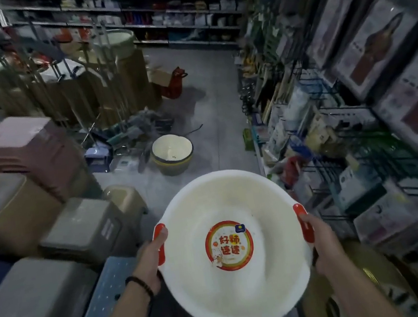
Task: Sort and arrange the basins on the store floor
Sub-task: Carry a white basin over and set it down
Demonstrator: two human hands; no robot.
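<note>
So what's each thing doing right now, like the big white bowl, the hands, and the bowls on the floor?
White basin: held up in the air, upright, empty but for a sticker.
Left hand: grips the basin's left red handle.
Right hand: grips its right red handle.
Basin stack: nested, upright on the floor ahead.

Left of aisle: stacked pink stools [26, 146] behind a tan box [8, 210]; grey stools [86, 229] nearer, with a blue perforated stool [106, 299] just beside. Further back: upright long-handled mops [78, 77]. Right of aisle: wire racks [358, 121] hung with packaged goods, boxed items [379, 37] above. Far end: stocked shelving [155, 12] beyond grey floor [210, 99].
</note>
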